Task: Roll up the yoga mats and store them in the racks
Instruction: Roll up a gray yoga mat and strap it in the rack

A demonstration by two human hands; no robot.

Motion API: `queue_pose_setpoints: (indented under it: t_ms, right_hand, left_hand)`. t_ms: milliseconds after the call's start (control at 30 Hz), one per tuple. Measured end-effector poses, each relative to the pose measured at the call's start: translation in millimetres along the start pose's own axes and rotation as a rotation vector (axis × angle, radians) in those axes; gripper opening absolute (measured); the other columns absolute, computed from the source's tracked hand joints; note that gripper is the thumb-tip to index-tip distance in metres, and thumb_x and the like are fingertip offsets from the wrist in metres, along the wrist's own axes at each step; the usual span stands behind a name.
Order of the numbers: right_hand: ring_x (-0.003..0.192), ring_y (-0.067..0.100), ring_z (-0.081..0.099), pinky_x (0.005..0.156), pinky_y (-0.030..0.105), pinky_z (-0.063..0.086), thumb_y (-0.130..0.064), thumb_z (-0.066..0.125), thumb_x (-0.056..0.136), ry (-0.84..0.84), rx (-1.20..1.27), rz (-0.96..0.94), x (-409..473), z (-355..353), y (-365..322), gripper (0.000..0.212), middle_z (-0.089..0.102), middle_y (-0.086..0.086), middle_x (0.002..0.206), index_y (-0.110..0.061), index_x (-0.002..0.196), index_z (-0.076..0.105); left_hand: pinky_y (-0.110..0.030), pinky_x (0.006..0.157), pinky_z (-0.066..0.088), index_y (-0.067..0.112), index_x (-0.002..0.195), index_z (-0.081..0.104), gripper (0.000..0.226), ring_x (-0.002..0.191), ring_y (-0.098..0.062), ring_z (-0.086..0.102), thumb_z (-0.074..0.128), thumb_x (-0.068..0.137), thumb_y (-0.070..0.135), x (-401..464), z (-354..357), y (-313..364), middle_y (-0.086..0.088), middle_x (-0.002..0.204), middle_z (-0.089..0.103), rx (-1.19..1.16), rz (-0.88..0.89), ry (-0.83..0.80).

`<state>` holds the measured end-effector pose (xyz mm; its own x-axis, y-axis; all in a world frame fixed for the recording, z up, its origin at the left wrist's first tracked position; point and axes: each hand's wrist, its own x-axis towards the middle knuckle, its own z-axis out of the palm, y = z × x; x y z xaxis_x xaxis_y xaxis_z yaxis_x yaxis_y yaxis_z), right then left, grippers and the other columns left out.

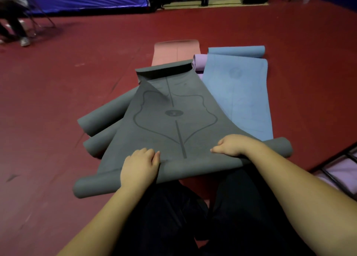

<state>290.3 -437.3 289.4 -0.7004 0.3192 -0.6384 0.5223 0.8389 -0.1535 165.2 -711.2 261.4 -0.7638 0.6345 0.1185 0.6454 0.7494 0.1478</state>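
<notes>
Kneeling on a dark red floor [58,105], you press your left hand [139,166] and right hand [230,144], fingers curled, onto the grey mat [173,132]'s rolled near edge; the rack [340,170] at right is cut off, the far background blurred.

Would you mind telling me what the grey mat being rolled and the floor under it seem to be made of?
The grey yoga mat looks like soft matte rubber or foam: it curls into rolls without creasing and shows no shine, with a printed line pattern. The red floor appears to be a smooth, low-sheen sheet, possibly vinyl sports flooring; I cannot be certain.
</notes>
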Motion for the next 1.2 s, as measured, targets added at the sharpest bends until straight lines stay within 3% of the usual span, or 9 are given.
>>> queue_pose_setpoints:
  t_ms: [67, 200, 300, 433, 633, 767, 867, 1033, 1200]
  right_hand:
    - [0.123, 0.028, 0.052, 0.099, 0.033, 0.039, -0.055, 0.039, 0.098, -0.018, -0.027, -0.001, 4, -2, 0, 0.056, 0.056, 0.011, 0.138, -0.014, 0.128, 0.063]
    - [0.117, 0.03, 0.055, 0.094, 0.033, 0.041, -0.055, 0.042, 0.094, -0.029, -0.042, 0.023, 16, -1, 3, 0.058, 0.058, 0.013, 0.134, -0.011, 0.125, 0.066]
    - [0.11, 0.03, 0.057, 0.082, 0.03, 0.04, -0.048, 0.044, 0.096, 0.012, -0.033, 0.005, 19, 0, 0, 0.05, 0.062, 0.014, 0.124, -0.009, 0.114, 0.07]
    - [0.096, 0.031, 0.062, 0.07, 0.031, 0.04, -0.052, 0.04, 0.099, 0.423, 0.018, -0.029, 17, 7, 2, 0.046, 0.068, 0.011, 0.096, -0.02, 0.075, 0.062]
    - [0.093, 0.03, 0.061, 0.068, 0.035, 0.037, -0.054, 0.037, 0.099, 0.766, -0.052, -0.069, -2, 34, 9, 0.052, 0.063, 0.004, 0.089, -0.017, 0.078, 0.065]
    - [0.096, 0.028, 0.06, 0.08, 0.037, 0.043, -0.069, 0.016, 0.088, 0.772, -0.12, -0.061, -8, 54, 10, 0.071, 0.066, 0.003, 0.095, -0.02, 0.09, 0.067]
    - [0.094, 0.031, 0.062, 0.077, 0.037, 0.041, -0.069, 0.009, 0.085, 0.78, -0.155, -0.019, -6, 52, 3, 0.075, 0.067, 0.006, 0.094, -0.018, 0.088, 0.064]
    - [0.098, 0.031, 0.061, 0.075, 0.034, 0.036, -0.057, 0.029, 0.099, 0.722, -0.174, 0.037, 7, 42, -3, 0.056, 0.069, 0.006, 0.1, -0.017, 0.089, 0.067]
    - [0.099, 0.029, 0.063, 0.067, 0.032, 0.036, -0.059, 0.022, 0.098, 0.583, -0.122, 0.065, 16, 30, -6, 0.064, 0.07, 0.006, 0.102, -0.019, 0.096, 0.072]
  left_hand:
    - [-0.039, 0.061, 0.04, 0.017, 0.06, 0.046, 0.046, 0.071, -0.032, 0.053, 0.035, 0.093, 0.046, -16, 4, 4, -0.004, 0.068, 0.05, 0.014, 0.016, 0.117]
    - [-0.043, 0.074, 0.042, 0.011, 0.071, 0.06, 0.05, 0.077, -0.031, 0.052, 0.04, 0.092, 0.052, -42, 19, 10, -0.007, 0.079, 0.056, 0.052, 0.025, 0.153]
    - [-0.042, 0.07, 0.042, 0.013, 0.069, 0.06, 0.049, 0.074, -0.031, 0.055, 0.038, 0.094, 0.049, -34, 20, 8, -0.005, 0.075, 0.057, 0.073, 0.02, 0.136]
    - [-0.038, 0.062, 0.044, 0.014, 0.061, 0.063, 0.059, 0.07, -0.03, 0.059, 0.028, 0.095, 0.046, -8, 12, 5, -0.003, 0.067, 0.06, 0.059, -0.022, 0.007]
    - [-0.035, 0.071, 0.047, 0.012, 0.078, 0.067, 0.06, 0.083, -0.029, 0.061, 0.023, 0.102, 0.046, 25, 6, 6, -0.007, 0.08, 0.062, 0.046, -0.099, -0.166]
    - [-0.035, 0.075, 0.041, 0.011, 0.089, 0.062, 0.054, 0.082, -0.027, 0.053, 0.023, 0.102, 0.045, 49, 7, 2, -0.01, 0.092, 0.062, 0.02, -0.124, -0.364]
    - [-0.036, 0.077, 0.041, 0.015, 0.116, 0.062, 0.052, 0.086, -0.026, 0.052, 0.02, 0.103, 0.043, 58, 6, 0, -0.01, 0.102, 0.062, 0.046, -0.089, -0.455]
    - [-0.039, 0.076, 0.045, 0.017, 0.126, 0.057, 0.054, 0.106, -0.033, 0.05, 0.022, 0.1, 0.049, 30, 4, 2, -0.01, 0.115, 0.058, 0.091, -0.06, -0.232]
    - [-0.04, 0.066, 0.044, 0.015, 0.079, 0.061, 0.054, 0.079, -0.03, 0.054, 0.03, 0.092, 0.058, 0, 15, -4, -0.004, 0.079, 0.056, 0.058, -0.032, -0.052]
